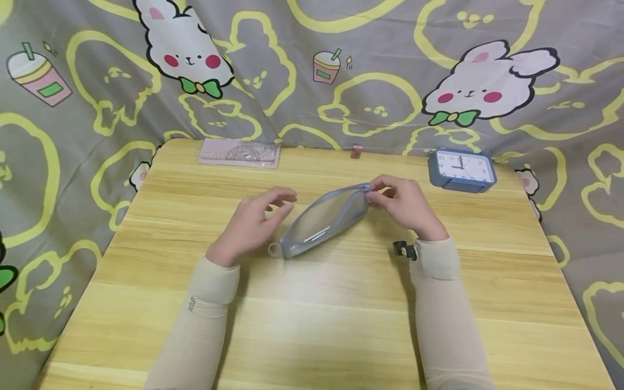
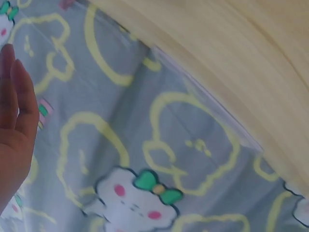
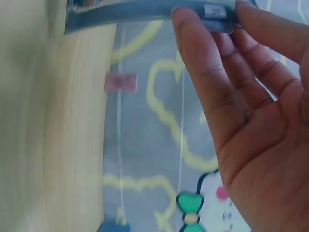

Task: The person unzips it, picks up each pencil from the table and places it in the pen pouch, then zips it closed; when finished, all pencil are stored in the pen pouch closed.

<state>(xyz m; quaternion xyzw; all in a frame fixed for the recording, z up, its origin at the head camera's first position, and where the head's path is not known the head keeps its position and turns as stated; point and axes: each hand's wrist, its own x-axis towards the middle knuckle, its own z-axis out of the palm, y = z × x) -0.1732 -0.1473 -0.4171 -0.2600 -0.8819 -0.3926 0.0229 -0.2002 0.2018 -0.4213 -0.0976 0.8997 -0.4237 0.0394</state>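
A see-through pencil pouch with blue-grey edging (image 1: 324,219) is held above the middle of the wooden table, its long mouth spread apart. My right hand (image 1: 402,203) pinches the pouch's far right corner between thumb and fingers; the right wrist view shows that hand (image 3: 260,125) at the dark blue edge, by a small label marked 38. My left hand (image 1: 255,219) is beside the pouch's left part, fingers loosely bent and holding nothing. A pale ring (image 1: 275,249) hangs at the pouch's near left end. In the left wrist view, only part of the left hand (image 2: 17,116) shows.
At the table's back edge lie a pinkish ruler set (image 1: 239,153) with a protractor and a small reddish block (image 1: 357,151). A blue alarm clock (image 1: 462,169) stands at the back right. Behind the table (image 1: 317,325) hangs a patterned grey curtain (image 1: 292,70).
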